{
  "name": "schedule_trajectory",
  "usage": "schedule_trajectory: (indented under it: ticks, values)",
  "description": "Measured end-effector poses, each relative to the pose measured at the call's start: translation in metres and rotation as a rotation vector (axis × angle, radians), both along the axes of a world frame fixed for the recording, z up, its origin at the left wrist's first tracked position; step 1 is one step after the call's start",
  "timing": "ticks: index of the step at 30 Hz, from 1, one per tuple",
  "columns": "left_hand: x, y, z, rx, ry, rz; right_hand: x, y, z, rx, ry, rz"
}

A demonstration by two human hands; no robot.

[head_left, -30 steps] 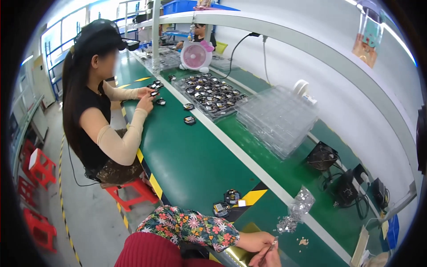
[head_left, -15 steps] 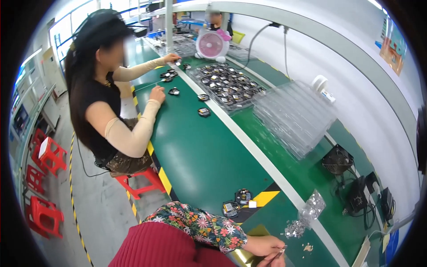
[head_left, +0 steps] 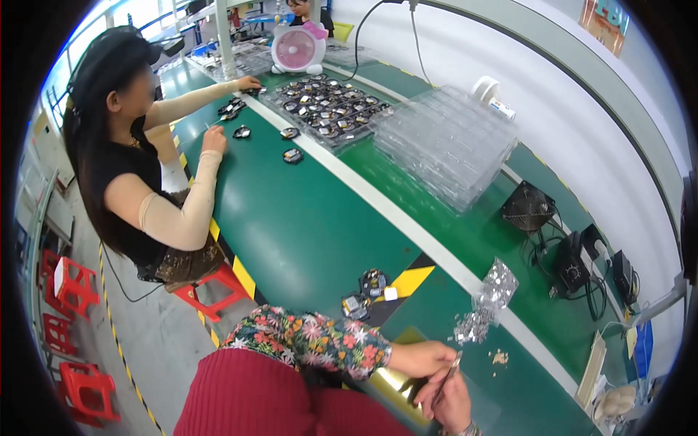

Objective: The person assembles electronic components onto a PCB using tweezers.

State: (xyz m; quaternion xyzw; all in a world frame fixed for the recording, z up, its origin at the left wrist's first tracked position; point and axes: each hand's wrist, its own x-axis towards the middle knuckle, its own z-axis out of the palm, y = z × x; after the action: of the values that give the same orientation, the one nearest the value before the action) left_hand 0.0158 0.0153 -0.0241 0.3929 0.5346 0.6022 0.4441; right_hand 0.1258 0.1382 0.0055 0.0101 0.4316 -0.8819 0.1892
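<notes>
The slim tool, dark and tweezer-like (head_left: pixel 451 370), is between your two hands, over the near part of the green desk (head_left: pixel 313 225) and beside a shiny yellowish sheet (head_left: pixel 398 384). Your right hand (head_left: pixel 454 404) has its fingers pinching the tool, which slants upward to the right. Your left hand (head_left: pixel 423 358) meets the tool's upper end with its fingers drawn in; you cannot tell whether they pinch the tool or a small piece there.

Just beyond your hands, a heap of small silvery pieces (head_left: pixel 471 328) lies at the mouth of a clear bag (head_left: pixel 499 283), with beige bits (head_left: pixel 499 357) near it. Left of the heap, two round dark modules (head_left: pixel 355 306) sit close together beside a small white block (head_left: pixel 391 293), at yellow-and-black tape (head_left: pixel 411 282). Farther along, a co-worker's outstretched hand (head_left: pixel 249 83) is near a clear tray of similar modules (head_left: pixel 320 134).
</notes>
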Motion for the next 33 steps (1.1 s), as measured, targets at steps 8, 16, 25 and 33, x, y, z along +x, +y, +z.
schedule_trajectory:
  ticks: [8, 16, 25, 33]
  values:
    - [0.012, -0.028, 0.042, -0.021, 0.201, 0.361, -0.011, 0.009, 0.005, 0.221, 0.053, 0.32]
    - [-0.013, -0.101, 0.048, -0.193, 1.147, 0.853, -0.014, 0.016, -0.002, 0.044, 0.113, 0.244]
    - [-0.054, -0.117, 0.043, -0.619, 1.24, 0.879, -0.015, 0.015, -0.006, 0.043, 0.126, 0.203]
    - [-0.014, -0.049, 0.07, -0.099, 1.063, 0.656, -0.011, 0.015, -0.008, -0.018, 0.139, -0.112]
